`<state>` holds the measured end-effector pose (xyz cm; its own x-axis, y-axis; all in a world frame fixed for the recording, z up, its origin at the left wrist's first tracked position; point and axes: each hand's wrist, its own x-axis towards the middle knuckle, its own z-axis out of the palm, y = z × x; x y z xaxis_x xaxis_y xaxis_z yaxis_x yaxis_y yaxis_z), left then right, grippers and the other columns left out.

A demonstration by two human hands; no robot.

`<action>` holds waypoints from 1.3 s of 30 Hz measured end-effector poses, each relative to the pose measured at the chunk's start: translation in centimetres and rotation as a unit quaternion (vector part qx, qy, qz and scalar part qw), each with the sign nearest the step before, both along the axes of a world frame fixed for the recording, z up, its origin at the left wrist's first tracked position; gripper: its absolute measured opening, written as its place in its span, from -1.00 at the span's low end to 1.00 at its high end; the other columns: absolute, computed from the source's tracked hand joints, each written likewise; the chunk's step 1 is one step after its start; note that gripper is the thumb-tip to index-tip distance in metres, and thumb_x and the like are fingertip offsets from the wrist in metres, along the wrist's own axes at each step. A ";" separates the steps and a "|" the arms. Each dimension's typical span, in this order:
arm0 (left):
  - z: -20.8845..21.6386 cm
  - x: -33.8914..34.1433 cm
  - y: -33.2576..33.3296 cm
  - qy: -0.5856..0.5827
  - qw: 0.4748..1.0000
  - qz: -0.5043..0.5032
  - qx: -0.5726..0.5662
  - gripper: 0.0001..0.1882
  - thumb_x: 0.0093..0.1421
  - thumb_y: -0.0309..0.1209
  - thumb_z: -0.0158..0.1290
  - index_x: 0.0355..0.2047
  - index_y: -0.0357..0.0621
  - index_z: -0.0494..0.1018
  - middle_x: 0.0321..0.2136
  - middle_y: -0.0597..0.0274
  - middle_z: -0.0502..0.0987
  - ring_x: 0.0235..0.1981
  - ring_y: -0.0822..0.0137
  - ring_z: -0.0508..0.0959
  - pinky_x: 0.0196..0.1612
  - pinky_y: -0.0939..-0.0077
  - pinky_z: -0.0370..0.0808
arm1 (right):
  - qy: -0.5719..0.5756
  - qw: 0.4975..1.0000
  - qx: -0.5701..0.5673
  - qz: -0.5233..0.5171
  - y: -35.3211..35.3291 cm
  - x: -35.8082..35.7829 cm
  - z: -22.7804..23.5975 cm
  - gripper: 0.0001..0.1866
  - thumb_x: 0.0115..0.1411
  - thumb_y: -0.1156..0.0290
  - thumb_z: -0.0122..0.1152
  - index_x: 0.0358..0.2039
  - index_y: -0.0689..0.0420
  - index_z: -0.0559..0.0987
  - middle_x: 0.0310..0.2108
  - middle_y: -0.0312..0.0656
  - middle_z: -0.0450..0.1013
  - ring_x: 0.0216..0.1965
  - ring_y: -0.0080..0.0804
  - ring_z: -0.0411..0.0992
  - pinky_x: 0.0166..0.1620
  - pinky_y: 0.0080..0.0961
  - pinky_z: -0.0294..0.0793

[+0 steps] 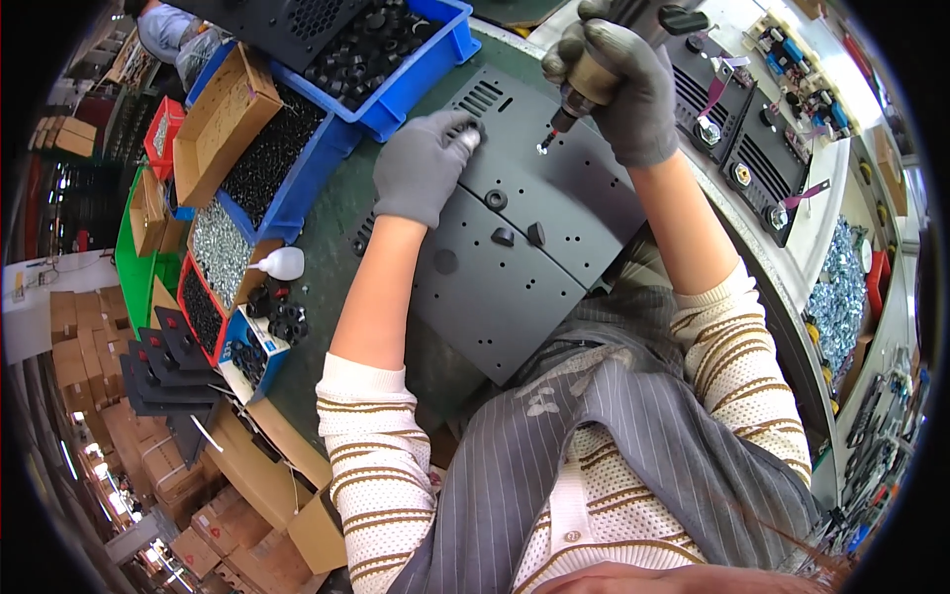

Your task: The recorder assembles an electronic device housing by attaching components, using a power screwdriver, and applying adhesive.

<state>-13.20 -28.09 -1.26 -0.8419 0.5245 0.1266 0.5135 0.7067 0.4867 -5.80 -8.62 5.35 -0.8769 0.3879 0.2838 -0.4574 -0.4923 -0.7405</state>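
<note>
Mid-frame, the flat, dark-grey, perforated metal panels [485,287] look stiff, light, best held by their edges, the grey-gloved left hand [424,170] curled over them, grip unclear, the grey-gloved right hand [633,94], upper right, clamping a brownish cylindrical power screwdriver [591,79].

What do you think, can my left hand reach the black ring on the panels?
Probably yes: the left hand is close to the black ring, with nothing visible between them, though it may be holding something.
</note>
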 end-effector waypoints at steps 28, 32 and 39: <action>-2.2 -4.4 5.5 0.046 0.998 0.021 0.033 -0.71 0.14 -0.16 0.04 -0.19 0.02 0.54 -0.26 0.11 0.57 -0.25 0.04 0.55 -0.22 0.22 0.48 | -0.057 0.959 0.275 0.033 -1.1 -13.3 -3.9 -0.69 -0.04 0.43 0.29 -0.27 0.23 0.46 -0.52 -0.27 0.40 -0.55 -0.54 0.40 -0.42 -0.54 0.47; -2.3 -4.2 5.7 0.041 0.999 0.017 -0.006 -0.67 0.11 -0.12 0.04 -0.16 0.05 0.52 -0.26 0.07 0.56 -0.25 0.04 0.55 -0.21 0.19 0.48 | -0.043 0.958 0.280 0.054 -1.2 -13.6 -3.5 -0.69 -0.05 0.44 0.29 -0.31 0.19 0.40 -0.54 -0.30 0.38 -0.57 -0.56 0.39 -0.46 -0.55 0.44; -2.1 -4.1 5.3 -0.028 0.999 0.013 0.038 -0.66 0.08 -0.12 0.09 -0.15 0.07 0.52 -0.29 0.12 0.57 -0.26 0.06 0.55 -0.24 0.20 0.48 | 0.044 0.994 0.050 0.092 -1.8 -7.4 0.8 -0.62 -0.02 0.51 0.23 -0.18 0.24 0.36 -0.52 -0.21 0.38 -0.55 -0.46 0.41 -0.51 -0.52 0.39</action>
<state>-17.32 -22.82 -3.36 -0.8617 0.4934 0.1185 0.4666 0.6788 0.5670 -13.21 -10.40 6.13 -0.9002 0.1897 0.3919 -0.4322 -0.4988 -0.7513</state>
